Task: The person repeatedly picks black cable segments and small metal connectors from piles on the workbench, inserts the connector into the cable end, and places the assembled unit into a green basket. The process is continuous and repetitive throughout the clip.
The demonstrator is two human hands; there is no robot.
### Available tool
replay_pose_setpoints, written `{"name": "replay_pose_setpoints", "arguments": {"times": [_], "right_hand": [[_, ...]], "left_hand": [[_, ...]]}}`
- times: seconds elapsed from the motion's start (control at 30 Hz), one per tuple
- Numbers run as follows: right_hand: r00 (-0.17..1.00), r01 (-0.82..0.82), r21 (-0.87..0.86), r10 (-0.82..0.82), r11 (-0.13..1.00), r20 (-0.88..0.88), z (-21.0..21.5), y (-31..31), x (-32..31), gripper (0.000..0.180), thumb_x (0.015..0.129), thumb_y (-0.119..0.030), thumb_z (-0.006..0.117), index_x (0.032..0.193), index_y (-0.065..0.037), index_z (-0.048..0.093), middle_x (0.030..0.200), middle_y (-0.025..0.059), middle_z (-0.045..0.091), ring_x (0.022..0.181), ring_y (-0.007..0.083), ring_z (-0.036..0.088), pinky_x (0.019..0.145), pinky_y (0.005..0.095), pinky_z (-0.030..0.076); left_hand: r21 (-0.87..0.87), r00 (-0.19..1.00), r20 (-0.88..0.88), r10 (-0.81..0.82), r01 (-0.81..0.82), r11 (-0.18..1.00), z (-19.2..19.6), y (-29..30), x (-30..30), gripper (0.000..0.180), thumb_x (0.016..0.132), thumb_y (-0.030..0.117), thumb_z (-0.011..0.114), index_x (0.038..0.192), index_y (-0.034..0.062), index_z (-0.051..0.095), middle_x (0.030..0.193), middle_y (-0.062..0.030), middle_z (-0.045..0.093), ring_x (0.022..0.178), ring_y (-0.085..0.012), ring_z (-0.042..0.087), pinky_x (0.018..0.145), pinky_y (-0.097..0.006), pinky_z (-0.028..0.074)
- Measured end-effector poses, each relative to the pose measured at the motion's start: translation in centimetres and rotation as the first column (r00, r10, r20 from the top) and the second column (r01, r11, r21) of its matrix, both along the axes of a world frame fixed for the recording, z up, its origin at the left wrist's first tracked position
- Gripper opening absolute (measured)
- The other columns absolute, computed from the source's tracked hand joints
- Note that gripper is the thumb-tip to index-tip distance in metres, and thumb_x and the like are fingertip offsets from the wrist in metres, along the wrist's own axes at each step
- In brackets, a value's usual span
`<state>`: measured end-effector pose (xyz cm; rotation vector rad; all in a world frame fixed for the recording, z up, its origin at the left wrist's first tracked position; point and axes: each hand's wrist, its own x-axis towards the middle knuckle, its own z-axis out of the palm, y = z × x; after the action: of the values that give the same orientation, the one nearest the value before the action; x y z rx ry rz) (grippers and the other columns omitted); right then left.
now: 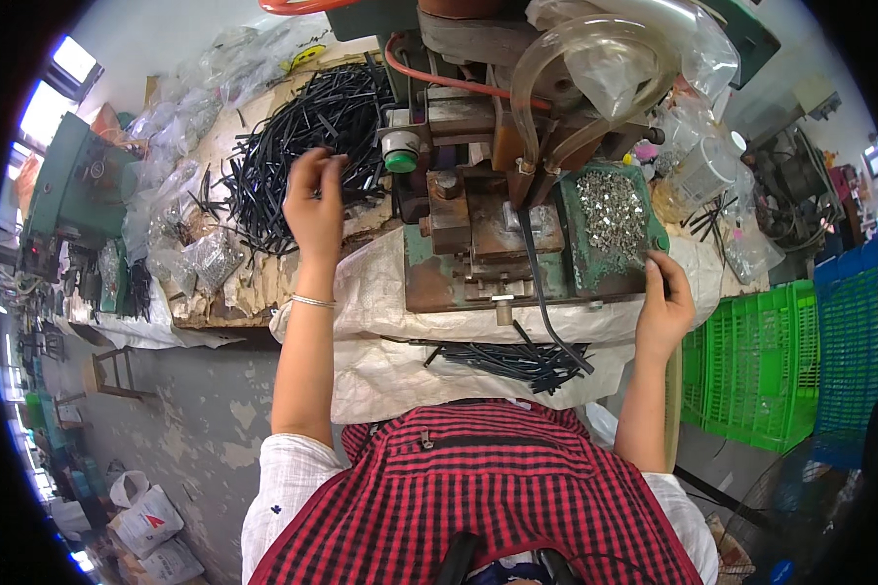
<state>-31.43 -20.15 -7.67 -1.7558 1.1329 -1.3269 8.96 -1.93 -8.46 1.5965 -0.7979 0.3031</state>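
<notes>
My left hand [316, 207] is raised over a big heap of black strips [307, 122], fingers curled in toward the thumb. Whether a strip is between the fingertips cannot be made out. By the front right corner of a green tray is my right hand [666, 304], fingertips drawn together at its edge. Anything in that pinch is too small to see. Many small shiny metal pieces [610, 216] lie in the tray. Between my hands stands a bench press [493, 219]. One black strip [544, 283] runs from its die down over the front edge.
More black strips [517, 363] lie on pale sacking across my lap side. A green button [400, 161] sits on the press's left. Clear hoses [527, 97] loop above the die. Plastic bags [210, 258] lie far left; green crates [756, 366] stand at the right.
</notes>
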Motion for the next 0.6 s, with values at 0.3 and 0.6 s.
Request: {"name": "replay_pose_setpoints", "arguments": {"times": [0.3,0.6], "right_hand": [[0.855,-0.481,-0.021,0.474,0.876,0.207,7.0,2.9,13.0,0.028,0.088,0.002,0.071,0.115,0.003,0.065,0.098,0.0091,0.072,0.093,0.0136,0.068,0.087,0.0287,0.052],[0.694,-0.589,0.163,0.392,0.791,0.603,7.2,4.7,13.3,0.043,0.090,0.006,0.069,0.130,0.005,0.054,0.094,0.0054,0.071,0.091,0.0098,0.064,0.087,0.0237,0.049]], "left_hand": [[-0.202,0.707,-0.630,-0.322,0.251,0.947,0.5,2.6,-2.3,0.029,0.107,0.020,0.055,0.127,-0.0009,0.060,0.131,-0.0161,0.067,0.118,-0.0214,0.068,0.081,-0.030,0.059],[-0.264,0.898,-0.366,-0.246,0.153,0.952,9.4,2.9,-9.5,0.009,0.101,0.008,0.066,0.104,-0.0009,0.066,0.090,-0.0072,0.072,0.072,-0.0095,0.064,0.059,-0.021,0.047]]}}
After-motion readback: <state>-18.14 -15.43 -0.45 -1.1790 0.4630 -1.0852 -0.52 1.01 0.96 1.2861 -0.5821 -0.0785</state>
